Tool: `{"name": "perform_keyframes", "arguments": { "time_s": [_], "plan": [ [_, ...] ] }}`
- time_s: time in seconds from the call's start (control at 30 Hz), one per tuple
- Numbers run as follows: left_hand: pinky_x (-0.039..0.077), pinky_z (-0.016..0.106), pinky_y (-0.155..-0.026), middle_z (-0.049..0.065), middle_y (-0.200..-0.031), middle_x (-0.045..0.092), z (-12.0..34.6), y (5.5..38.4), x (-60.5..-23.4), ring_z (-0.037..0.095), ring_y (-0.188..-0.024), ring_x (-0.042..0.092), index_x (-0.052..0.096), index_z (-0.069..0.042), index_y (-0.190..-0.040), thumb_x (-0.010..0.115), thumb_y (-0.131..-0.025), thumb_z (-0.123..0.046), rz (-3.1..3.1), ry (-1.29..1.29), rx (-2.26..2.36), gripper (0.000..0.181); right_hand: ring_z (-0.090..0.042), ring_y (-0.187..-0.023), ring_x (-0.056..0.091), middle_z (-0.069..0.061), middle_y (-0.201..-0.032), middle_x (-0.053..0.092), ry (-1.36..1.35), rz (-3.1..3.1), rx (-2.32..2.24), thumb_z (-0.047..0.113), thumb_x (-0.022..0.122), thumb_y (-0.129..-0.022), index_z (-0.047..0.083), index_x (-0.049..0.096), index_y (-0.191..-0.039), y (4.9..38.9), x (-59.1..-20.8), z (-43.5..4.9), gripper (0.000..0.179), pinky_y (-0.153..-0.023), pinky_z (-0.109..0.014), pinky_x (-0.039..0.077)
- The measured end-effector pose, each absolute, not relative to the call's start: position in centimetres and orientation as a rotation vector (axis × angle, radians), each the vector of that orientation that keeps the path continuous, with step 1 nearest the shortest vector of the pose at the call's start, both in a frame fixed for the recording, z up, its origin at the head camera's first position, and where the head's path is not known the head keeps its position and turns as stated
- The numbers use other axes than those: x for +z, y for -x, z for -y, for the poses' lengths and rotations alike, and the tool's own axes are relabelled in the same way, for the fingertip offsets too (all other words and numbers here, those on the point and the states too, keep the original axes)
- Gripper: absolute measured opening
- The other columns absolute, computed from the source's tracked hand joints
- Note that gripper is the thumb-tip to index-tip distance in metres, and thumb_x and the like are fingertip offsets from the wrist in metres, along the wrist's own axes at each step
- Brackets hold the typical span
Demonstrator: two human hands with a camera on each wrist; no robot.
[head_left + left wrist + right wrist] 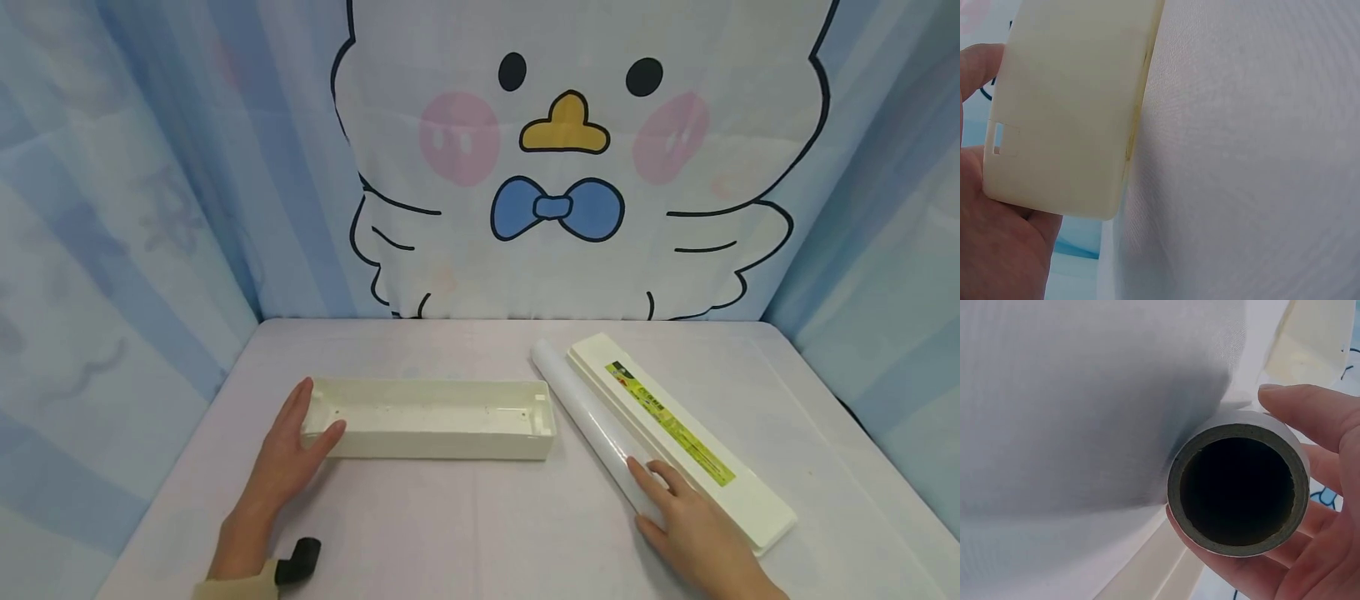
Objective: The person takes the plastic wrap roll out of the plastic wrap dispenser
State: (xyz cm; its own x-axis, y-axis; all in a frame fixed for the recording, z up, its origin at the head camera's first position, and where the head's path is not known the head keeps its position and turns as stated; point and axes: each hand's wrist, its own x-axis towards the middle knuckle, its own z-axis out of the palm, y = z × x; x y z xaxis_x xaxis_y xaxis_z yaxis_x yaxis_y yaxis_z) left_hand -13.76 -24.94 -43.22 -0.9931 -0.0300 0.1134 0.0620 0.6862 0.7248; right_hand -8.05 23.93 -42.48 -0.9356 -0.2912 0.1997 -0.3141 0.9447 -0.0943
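A long cream plastic box (pixel 442 446), with its hollow side up, lies across the table. At its left end my left hand (pixel 281 467) grips it, thumb over the front wall and fingers at the far side. The left wrist view has the box's plain end and side close up, with a small slot near one edge. On the right, my right hand (pixel 693 529) holds a white roll of cling film (pixel 581 408) by its near end. Looking into the hollow cardboard core (pixel 1175 487), the right wrist view has fingers curled round the roll.
A long cream lid (pixel 753 504) with a yellow-green label (pixel 671 423) lies slantwise just right of the roll. White cloth covers the table (pixel 465 533). Behind it hangs a curtain (pixel 570 275) printed with a cartoon bird, and blue curtains flank both sides.
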Motion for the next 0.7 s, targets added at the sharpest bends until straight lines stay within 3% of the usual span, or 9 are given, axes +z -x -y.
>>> {"name": "perform_keyframes", "arguments": {
  "time_s": [0.13,0.37,0.7],
  "plan": [
    [0.014,0.065,-0.116,0.028,-0.164,0.008,25.2,13.6,-43.2,0.045,-0.150,0.008,0.009,0.003,-0.160,0.065,-0.098,-0.037,2.771,0.005,-1.213,0.092,-0.020,-0.080,0.063,-0.013,-0.125,0.060,-0.446,2.958,0.177,0.026,0.089,-0.076,0.010,0.058,-0.143,8.1,-42.5,-23.7,0.075,-0.074,-0.043,0.059],
    [0.015,0.071,-0.113,0.026,-0.165,0.003,25.6,13.2,-43.2,0.049,-0.148,0.009,0.009,0.002,-0.160,0.063,-0.099,-0.039,2.771,-0.055,-1.177,0.092,-0.034,-0.107,0.065,-0.018,-0.135,0.057,-0.418,3.016,0.231,0.035,0.083,-0.083,0.012,0.053,-0.148,8.2,-42.3,-23.4,0.076,-0.085,-0.053,0.056],
    [0.030,0.076,-0.101,0.028,-0.157,0.021,25.7,12.3,-42.7,0.053,-0.138,0.025,0.031,0.004,-0.153,0.065,-0.099,-0.033,2.618,0.015,-0.962,0.074,-0.037,-0.112,0.063,-0.017,-0.136,0.057,-0.358,2.932,0.346,0.032,0.076,-0.091,0.008,0.055,-0.145,8.4,-40.3,-24.2,0.063,-0.082,-0.058,0.055]
  ]
}}
